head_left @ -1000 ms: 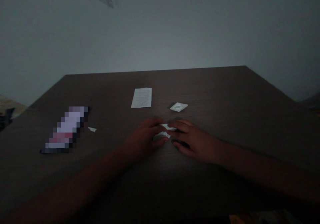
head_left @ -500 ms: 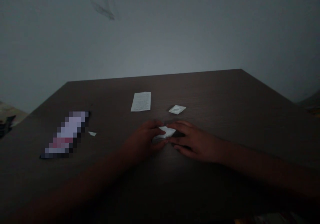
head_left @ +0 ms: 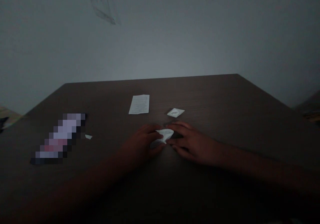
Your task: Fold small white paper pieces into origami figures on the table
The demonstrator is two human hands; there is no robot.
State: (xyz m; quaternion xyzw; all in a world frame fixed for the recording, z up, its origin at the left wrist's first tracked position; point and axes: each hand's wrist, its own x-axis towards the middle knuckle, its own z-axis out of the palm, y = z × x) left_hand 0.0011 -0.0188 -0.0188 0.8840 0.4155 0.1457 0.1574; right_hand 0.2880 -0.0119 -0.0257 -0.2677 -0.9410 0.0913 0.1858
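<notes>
A small white folded paper (head_left: 163, 137) lies on the dark wooden table (head_left: 225, 117) in dim light, between both hands. My left hand (head_left: 143, 144) has its fingers curled, pinching the paper's left side. My right hand (head_left: 190, 142) presses its fingertips onto the paper's right side. Just beyond them lie a small folded white piece (head_left: 175, 112) and a rectangular printed slip (head_left: 139, 104).
A blurred-out oblong object (head_left: 59, 138) lies at the left of the table, with a tiny white scrap (head_left: 88, 137) beside it. A plain pale wall stands behind the table's far edge. A clear plastic piece (head_left: 101, 3) hangs on the wall at top.
The paper between my hands has been pressed flatter and refolded; my fingers shifted slightly on it. The view has tilted, so everything sits a little lower in frame.
</notes>
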